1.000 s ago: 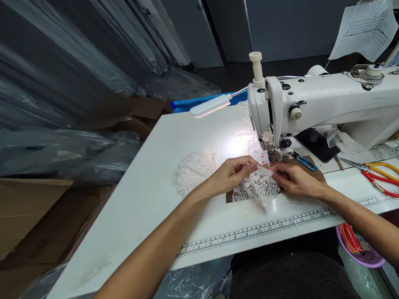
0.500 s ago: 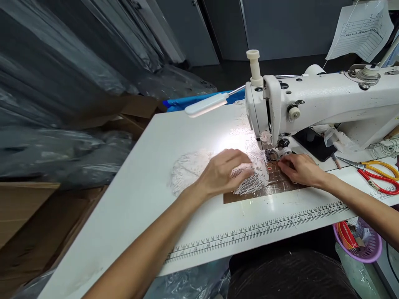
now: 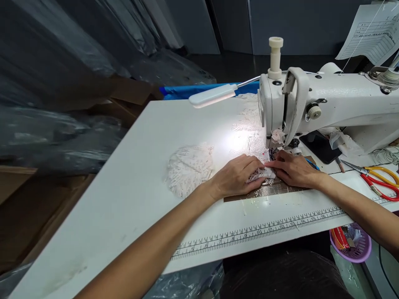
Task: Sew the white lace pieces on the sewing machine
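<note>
My left hand (image 3: 241, 176) is closed around a bunched piece of white lace (image 3: 263, 174) in front of the sewing machine's needle area. Opposite it, my right hand (image 3: 291, 169) pinches the same lace, its fingertips close to my left fingers just below the presser foot (image 3: 271, 154). A blue object (image 3: 312, 165) shows behind my right hand; most of it is hidden, so its kind is unclear. More white lace (image 3: 249, 118) runs back along the left side of the white sewing machine (image 3: 339, 97). A round heap of lace (image 3: 190, 168) lies left of my left hand.
Red- and yellow-handled scissors (image 3: 378, 178) and a black phone (image 3: 321, 147) lie at the right. A printed ruler strip (image 3: 258, 234) follows the table's front edge. Below hangs a purple basket (image 3: 358, 249). A lamp (image 3: 213, 95) reaches over the lace.
My left hand has moved right and gathered the lace in its fingers. My right hand has met it at the lace. The blue object now shows by my right hand. The view has shifted slightly.
</note>
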Demonstrator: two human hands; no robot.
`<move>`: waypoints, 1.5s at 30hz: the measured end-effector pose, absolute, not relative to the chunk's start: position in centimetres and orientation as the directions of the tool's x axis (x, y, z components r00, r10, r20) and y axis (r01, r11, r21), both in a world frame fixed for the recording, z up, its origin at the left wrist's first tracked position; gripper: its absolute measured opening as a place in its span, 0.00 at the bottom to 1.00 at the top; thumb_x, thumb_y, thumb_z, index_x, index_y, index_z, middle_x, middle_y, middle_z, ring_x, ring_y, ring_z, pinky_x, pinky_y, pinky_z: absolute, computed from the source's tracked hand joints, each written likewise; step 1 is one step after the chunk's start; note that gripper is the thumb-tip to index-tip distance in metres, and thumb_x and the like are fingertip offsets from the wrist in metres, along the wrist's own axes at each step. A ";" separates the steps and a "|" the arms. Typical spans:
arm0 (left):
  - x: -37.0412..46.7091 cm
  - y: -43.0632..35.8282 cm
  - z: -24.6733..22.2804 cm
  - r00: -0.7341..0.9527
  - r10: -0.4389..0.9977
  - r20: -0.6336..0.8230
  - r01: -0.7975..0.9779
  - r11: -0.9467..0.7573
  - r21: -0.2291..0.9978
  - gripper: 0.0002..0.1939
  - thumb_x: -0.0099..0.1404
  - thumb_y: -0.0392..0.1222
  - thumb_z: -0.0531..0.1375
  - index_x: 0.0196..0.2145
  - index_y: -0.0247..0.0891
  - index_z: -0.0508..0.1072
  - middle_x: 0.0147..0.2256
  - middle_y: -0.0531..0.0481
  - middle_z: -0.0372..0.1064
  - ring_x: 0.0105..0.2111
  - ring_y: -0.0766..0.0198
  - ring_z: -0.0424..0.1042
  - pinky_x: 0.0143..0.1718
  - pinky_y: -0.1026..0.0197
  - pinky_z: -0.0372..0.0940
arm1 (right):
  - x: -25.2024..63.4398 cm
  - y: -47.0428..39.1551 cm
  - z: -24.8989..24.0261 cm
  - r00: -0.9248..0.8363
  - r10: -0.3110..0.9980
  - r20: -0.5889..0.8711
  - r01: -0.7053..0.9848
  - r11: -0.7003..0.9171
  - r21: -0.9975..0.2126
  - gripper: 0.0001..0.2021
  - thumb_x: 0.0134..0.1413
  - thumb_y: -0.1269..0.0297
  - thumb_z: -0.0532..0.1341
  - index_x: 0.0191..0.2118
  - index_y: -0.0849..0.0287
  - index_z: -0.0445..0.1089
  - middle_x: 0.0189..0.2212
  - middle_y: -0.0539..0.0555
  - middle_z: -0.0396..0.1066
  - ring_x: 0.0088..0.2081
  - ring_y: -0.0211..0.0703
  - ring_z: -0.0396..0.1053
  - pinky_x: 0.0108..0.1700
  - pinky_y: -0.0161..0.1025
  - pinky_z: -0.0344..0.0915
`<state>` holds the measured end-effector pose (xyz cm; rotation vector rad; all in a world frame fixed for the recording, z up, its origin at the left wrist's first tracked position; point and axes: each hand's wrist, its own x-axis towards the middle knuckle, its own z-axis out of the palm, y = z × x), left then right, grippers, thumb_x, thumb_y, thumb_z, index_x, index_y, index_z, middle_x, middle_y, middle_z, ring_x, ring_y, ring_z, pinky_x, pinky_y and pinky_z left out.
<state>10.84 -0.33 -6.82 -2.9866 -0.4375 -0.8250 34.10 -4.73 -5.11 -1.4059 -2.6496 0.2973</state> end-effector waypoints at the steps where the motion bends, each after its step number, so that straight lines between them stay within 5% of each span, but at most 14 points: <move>1: 10.8 -0.4 -6.7 0.826 0.296 0.480 0.297 -0.952 0.078 0.11 0.69 0.46 0.57 0.44 0.35 0.68 0.41 0.42 0.74 0.39 0.58 0.73 0.39 0.54 0.71 | 34.2 -4.8 -5.4 -0.561 0.827 0.031 0.803 0.553 -0.223 0.20 0.65 0.65 0.52 0.60 0.49 0.68 0.49 0.60 0.69 0.39 0.47 0.69 0.33 0.39 0.60; 4: 10.7 -0.5 -6.7 0.836 0.428 0.344 0.393 -0.904 0.169 0.15 0.66 0.51 0.59 0.43 0.37 0.69 0.57 0.37 0.66 0.53 0.48 0.69 0.49 0.44 0.66 | 34.2 -4.8 -6.1 -0.561 0.825 0.068 0.800 0.561 -0.212 0.20 0.64 0.66 0.53 0.59 0.49 0.69 0.49 0.59 0.69 0.39 0.46 0.69 0.32 0.38 0.59; 8: 10.7 -0.7 -6.5 0.824 0.478 0.304 0.439 -0.878 0.190 0.17 0.66 0.52 0.59 0.45 0.37 0.69 0.62 0.34 0.60 0.60 0.42 0.62 0.55 0.37 0.59 | 34.5 -4.7 -6.3 -0.558 0.820 0.128 0.765 0.567 -0.304 0.20 0.62 0.67 0.54 0.57 0.50 0.71 0.48 0.58 0.69 0.38 0.44 0.68 0.35 0.38 0.62; 15: 11.5 -1.8 -6.1 0.841 0.164 0.516 0.169 -0.985 0.038 0.06 0.69 0.36 0.56 0.38 0.36 0.73 0.40 0.46 0.77 0.35 0.62 0.75 0.36 0.57 0.70 | 35.6 -5.5 -4.9 -0.444 0.886 0.136 0.634 0.418 -0.650 0.16 0.58 0.68 0.52 0.43 0.58 0.76 0.34 0.53 0.75 0.33 0.40 0.70 0.37 0.38 0.65; 21: 11.7 -1.9 -6.7 0.782 0.174 0.599 0.171 -0.983 0.063 0.07 0.70 0.32 0.55 0.36 0.33 0.73 0.36 0.46 0.78 0.32 0.65 0.76 0.33 0.61 0.74 | 35.8 -5.7 -5.2 -0.531 0.827 0.184 0.626 0.530 -0.572 0.13 0.56 0.67 0.53 0.36 0.57 0.77 0.33 0.53 0.74 0.33 0.40 0.69 0.38 0.39 0.65; 29: 11.6 -1.8 -6.6 0.749 0.199 0.632 0.222 -0.974 0.044 0.05 0.68 0.31 0.57 0.35 0.34 0.72 0.36 0.46 0.78 0.33 0.64 0.76 0.33 0.61 0.75 | 35.3 -5.8 -6.5 -0.539 0.825 0.169 0.700 0.551 -0.454 0.19 0.63 0.67 0.50 0.55 0.57 0.71 0.44 0.59 0.70 0.41 0.45 0.69 0.42 0.43 0.67; 34: 11.8 -1.7 -6.8 0.744 0.149 0.651 0.174 -0.984 0.026 0.04 0.68 0.31 0.57 0.38 0.33 0.72 0.36 0.46 0.78 0.33 0.64 0.77 0.34 0.61 0.75 | 35.0 -5.9 -6.7 -0.556 0.814 0.169 0.736 0.577 -0.355 0.19 0.64 0.68 0.52 0.57 0.56 0.70 0.45 0.60 0.69 0.41 0.45 0.68 0.40 0.42 0.67; 45: 12.0 -1.6 -7.1 0.756 0.136 0.640 0.122 -0.990 0.066 0.04 0.68 0.29 0.58 0.39 0.32 0.72 0.36 0.44 0.77 0.33 0.63 0.75 0.33 0.59 0.74 | 35.0 -6.1 -5.8 -0.513 0.849 0.127 0.758 0.518 -0.396 0.21 0.63 0.69 0.51 0.58 0.59 0.70 0.44 0.61 0.69 0.40 0.44 0.69 0.42 0.42 0.68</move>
